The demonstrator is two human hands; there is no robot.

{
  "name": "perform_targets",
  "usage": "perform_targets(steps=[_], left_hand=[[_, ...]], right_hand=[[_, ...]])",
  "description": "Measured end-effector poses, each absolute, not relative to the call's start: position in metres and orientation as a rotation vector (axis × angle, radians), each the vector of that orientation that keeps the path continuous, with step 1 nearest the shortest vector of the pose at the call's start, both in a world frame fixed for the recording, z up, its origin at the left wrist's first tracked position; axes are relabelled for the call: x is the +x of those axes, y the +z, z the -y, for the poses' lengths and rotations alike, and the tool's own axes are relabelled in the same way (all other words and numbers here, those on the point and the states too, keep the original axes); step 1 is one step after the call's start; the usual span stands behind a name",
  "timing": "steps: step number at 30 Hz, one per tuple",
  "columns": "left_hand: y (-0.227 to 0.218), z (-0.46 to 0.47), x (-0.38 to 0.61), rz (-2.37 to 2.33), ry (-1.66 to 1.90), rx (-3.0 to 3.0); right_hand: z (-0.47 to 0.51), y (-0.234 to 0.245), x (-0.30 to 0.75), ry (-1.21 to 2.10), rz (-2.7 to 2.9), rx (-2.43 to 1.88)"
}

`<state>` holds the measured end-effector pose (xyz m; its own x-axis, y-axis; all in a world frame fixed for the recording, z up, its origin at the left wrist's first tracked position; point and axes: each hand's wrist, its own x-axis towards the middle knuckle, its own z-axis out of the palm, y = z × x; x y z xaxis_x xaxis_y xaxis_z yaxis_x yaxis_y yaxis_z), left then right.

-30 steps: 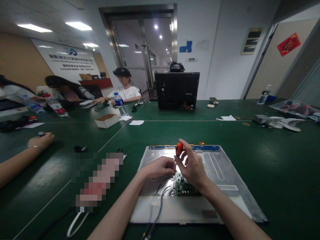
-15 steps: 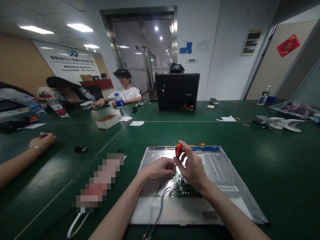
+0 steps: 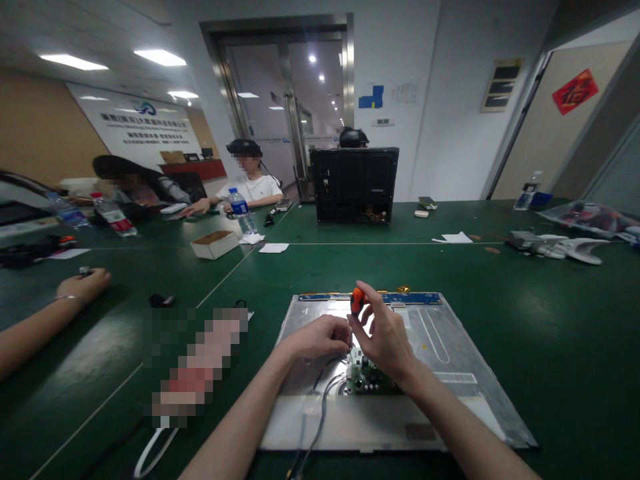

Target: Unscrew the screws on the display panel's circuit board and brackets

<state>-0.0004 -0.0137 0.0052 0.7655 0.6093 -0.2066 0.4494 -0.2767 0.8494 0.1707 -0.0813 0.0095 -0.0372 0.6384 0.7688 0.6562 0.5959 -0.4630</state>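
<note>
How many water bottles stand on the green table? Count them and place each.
4. One with a blue cap near the person in white; two at far left; one at far right by the wall. Others may be hidden behind the black monitor.

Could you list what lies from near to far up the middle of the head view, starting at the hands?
Small green circuit board → right hand on the orange-capped screwdriver → blue strip on the metal panel's far edge → black monitor back → glass door.
</note>
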Motion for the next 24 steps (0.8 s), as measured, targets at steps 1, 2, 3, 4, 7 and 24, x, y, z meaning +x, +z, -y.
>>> perform_targets(steps=[1,2,3,4,7,24], left_hand=[[0.0052,0.014,-0.0004,-0.805,0.198,1.924],[0.0053,0.0142,-0.0005,-0.806,0.201,1.928],[0.0054,0.0143,-0.0005,-0.81,0.202,1.934],[0.0056,0.0144,-0.0004,-0.815,0.199,1.942],[0.0068,0.0143,0.0,-0.83,0.184,1.965],[0.0089,0.0163,0.0016,-0.864,0.174,1.949]], right_hand=[[0.0815,0.0099,0.1705,-0.018,1.718,-1.073],[0.0817,0.0104,0.1703,-0.018,1.717,-1.07],[0.0819,0.011,0.1701,-0.02,1.716,-1.066],[0.082,0.0116,0.17,-0.023,1.715,-1.062],[0.0819,0.0124,0.1702,-0.025,1.719,-1.051],[0.0796,0.0079,0.1719,-0.062,1.73,-1.054]])
